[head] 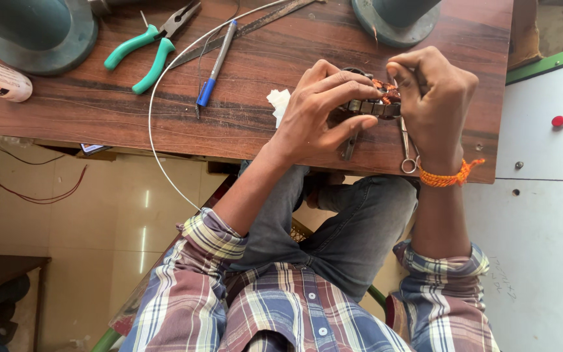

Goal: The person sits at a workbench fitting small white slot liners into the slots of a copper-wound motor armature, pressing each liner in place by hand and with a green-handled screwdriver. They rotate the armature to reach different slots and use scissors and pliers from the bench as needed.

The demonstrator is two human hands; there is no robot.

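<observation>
We hold a small copper-wound coil near the table's front edge: left hand grips it, right hand pinches its top. Windings look in place; finishing seems left. Scissors lie just beside; pliers and pen sit well apart, with bare wood between.

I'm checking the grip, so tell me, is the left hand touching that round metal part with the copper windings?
Touching. The head view shows the left hand wrapped around the round metal part, fingers pressed on its rim, no gap.
</observation>
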